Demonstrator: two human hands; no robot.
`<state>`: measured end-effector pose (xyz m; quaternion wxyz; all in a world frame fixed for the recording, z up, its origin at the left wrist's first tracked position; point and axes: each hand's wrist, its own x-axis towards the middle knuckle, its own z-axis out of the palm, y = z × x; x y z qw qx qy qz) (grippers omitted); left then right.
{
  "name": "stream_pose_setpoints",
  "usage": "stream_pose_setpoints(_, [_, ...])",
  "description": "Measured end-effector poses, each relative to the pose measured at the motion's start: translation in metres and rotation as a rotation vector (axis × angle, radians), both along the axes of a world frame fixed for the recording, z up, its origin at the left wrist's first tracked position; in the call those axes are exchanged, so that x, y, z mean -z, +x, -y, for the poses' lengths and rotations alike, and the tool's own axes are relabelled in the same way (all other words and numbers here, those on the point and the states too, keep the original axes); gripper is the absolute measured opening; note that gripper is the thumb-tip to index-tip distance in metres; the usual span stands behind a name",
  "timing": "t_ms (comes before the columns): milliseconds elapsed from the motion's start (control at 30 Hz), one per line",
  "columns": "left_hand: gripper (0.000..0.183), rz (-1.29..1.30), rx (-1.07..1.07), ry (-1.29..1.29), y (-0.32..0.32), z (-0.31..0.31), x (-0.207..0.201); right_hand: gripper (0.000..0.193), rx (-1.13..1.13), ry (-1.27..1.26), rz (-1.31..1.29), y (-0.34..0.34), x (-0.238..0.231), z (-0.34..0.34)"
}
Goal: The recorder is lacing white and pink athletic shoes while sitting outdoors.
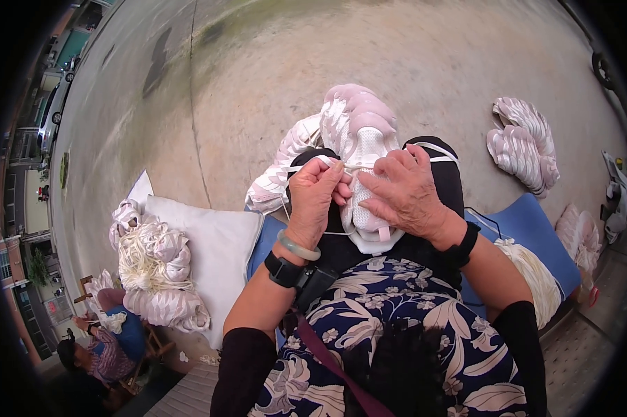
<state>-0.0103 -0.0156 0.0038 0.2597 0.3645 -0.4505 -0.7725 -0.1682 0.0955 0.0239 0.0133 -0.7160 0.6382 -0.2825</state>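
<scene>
Bare concrete ground (411,62) stretches ahead of my lap, where one pink-and-white shoe upper (360,149) lies on my black trousers. My left hand (315,198) pinches a white lace (312,164) at its top edge; my right hand (407,194) presses flat on the mesh, fingers spread, gripping nothing I can make out. At my left, a white sack (219,257) has one bundle of uppers and laces (153,271) beside it. Two more piles (523,142) lie to my right.
</scene>
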Motion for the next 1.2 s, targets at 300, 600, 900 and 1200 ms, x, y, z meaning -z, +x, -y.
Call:
stream_pose_setpoints(300, [0.011, 0.092, 0.05, -0.105, -0.01, 0.007, 0.001, 0.047, 0.024, 0.051, -0.036, -0.002, 0.001, 0.002])
stream_pose_setpoints(600, [0.013, 0.346, 0.05, -0.875, -0.018, 0.005, 0.007, 0.048, 0.017, 0.039, 0.028, -0.002, 0.005, 0.005])
stream_pose_setpoints(900, [0.019, 0.408, 0.052, -0.893, -0.018, 0.003, 0.002, 0.047, 0.045, 0.041, 0.075, -0.001, 0.007, 0.006])
stream_pose_setpoints(1200, [0.044, 0.294, 0.26, -1.216, -0.002, 0.002, -0.013, 0.041, 0.079, 0.042, 0.164, 0.0, 0.007, 0.005])
